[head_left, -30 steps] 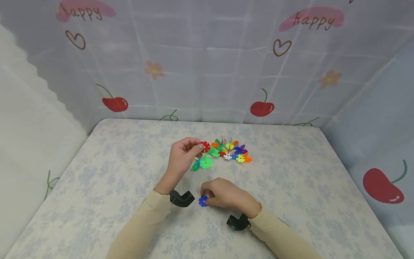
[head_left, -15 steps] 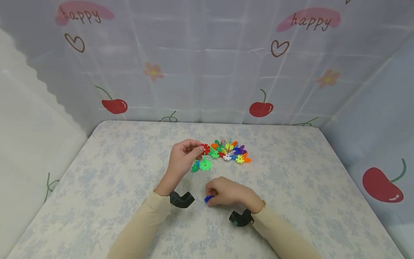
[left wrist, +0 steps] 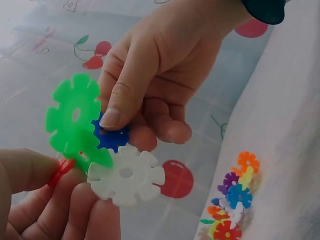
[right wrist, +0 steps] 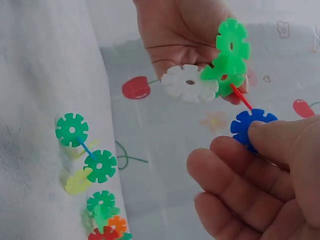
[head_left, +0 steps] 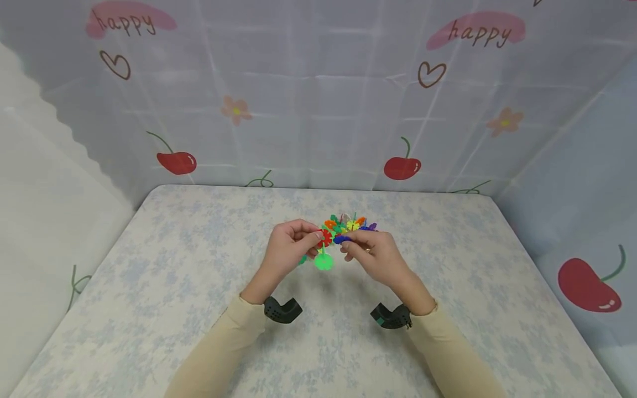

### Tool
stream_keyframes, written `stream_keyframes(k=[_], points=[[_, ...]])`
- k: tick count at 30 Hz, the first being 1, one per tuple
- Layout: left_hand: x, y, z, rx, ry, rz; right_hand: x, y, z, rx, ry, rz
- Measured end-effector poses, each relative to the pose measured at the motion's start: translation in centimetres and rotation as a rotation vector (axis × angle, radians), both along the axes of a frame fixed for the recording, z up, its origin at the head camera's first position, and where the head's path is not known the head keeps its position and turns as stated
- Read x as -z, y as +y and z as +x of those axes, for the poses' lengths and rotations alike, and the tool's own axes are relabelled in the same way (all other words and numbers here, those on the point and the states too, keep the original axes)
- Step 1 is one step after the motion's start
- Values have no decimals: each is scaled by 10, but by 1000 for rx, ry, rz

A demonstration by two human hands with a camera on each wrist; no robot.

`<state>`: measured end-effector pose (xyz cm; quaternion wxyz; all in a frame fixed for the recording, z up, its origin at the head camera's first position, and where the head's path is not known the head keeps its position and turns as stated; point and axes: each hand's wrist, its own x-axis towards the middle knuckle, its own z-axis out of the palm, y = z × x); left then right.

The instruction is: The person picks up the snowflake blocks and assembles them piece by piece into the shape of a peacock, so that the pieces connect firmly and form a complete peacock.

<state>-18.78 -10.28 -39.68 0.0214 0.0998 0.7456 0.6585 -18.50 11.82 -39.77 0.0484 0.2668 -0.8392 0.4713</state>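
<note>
My left hand (head_left: 281,249) pinches a red snowflake disc (head_left: 325,238) between thumb and fingers. That red building disc is joined to a bright green disc (left wrist: 75,115), and a white disc (left wrist: 127,176) is part of the same small cluster. Facing it, my right hand (head_left: 380,254) grips a blue snowflake disc (right wrist: 242,127) by thumb and fingertips. In the right wrist view the blue disc's edge is right at the end of the red one, seen edge-on. Both hands are raised over the table.
Behind the hands, a pile of coloured snowflake discs (head_left: 352,224) lies on the pale patterned tabletop (head_left: 149,309). Linked green discs (right wrist: 71,130) lie at its left end. A printed curtain (head_left: 308,110) hangs past the table's far edge. Each wrist carries a black camera (head_left: 282,310).
My right hand has carried the blue disc up and forward from low over the near table to the red one. My left hand has shifted slightly right with its cluster.
</note>
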Motion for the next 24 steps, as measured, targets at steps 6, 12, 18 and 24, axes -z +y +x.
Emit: stream_keyframes(k=[6,12,18,24], points=[[-2,3,2,37,0,-34,3,-2,0,-32,177,9],[0,5,2,63,2,-37,9,-4,-1,-47,437,48],[1,5,2,74,-5,-42,12,-6,-1,-20,544,107],[-2,2,1,58,-18,-50,11,-8,-2,-19,485,49]])
